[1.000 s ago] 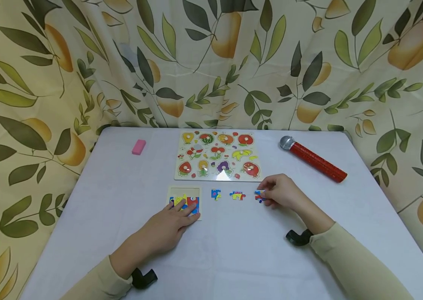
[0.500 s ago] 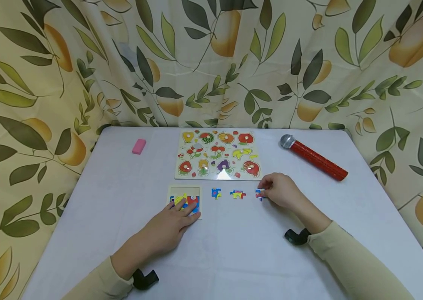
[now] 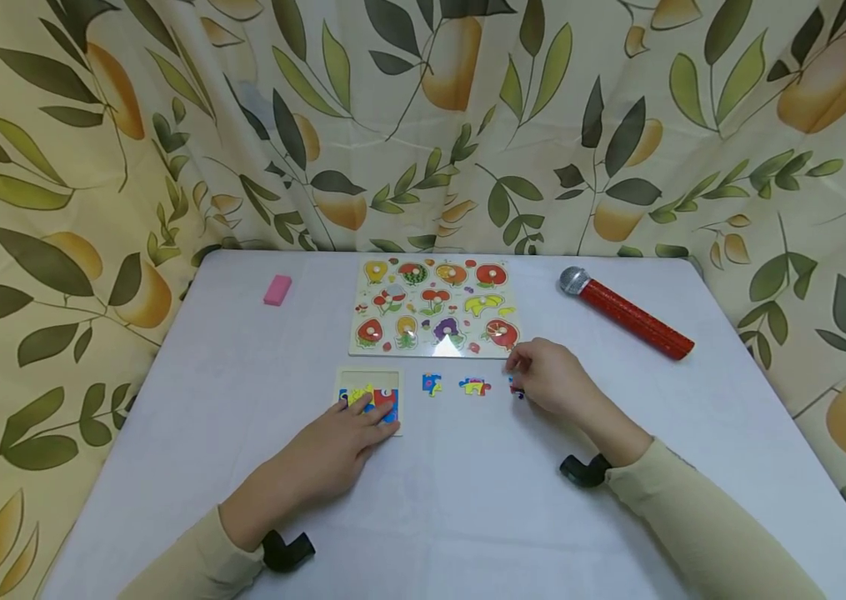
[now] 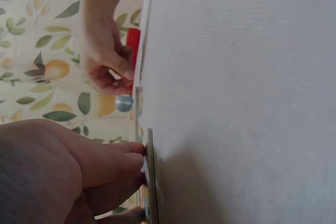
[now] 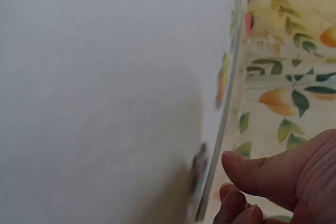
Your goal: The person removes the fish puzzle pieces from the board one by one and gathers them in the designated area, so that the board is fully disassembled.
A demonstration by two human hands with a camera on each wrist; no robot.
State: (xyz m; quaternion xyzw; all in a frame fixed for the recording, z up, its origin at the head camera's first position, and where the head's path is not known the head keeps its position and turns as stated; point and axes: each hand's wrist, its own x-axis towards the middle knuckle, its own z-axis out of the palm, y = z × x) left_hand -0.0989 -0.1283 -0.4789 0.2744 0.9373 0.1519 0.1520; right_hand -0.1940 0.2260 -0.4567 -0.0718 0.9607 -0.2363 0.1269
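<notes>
"Resting where, the left hand (image 3: 340, 442)?"
"On the small, square, pale wooden puzzle tray (image 3: 368, 378), its straight fingers spread."
"And the right hand (image 3: 552, 379)?"
"Just above a blue-and-red jigsaw piece (image 5: 199, 170), at three o'clock from the tray; thumb and fingertips stand slightly apart, with nothing between them."
"Other pieces?"
"A blue-and-yellow jigsaw piece (image 3: 431, 384) and a yellow-and-red jigsaw piece (image 3: 476, 387), both between tray and right hand."
"The red, silver-headed microphone (image 3: 628, 317)?"
"Two o'clock from the right hand."
</notes>
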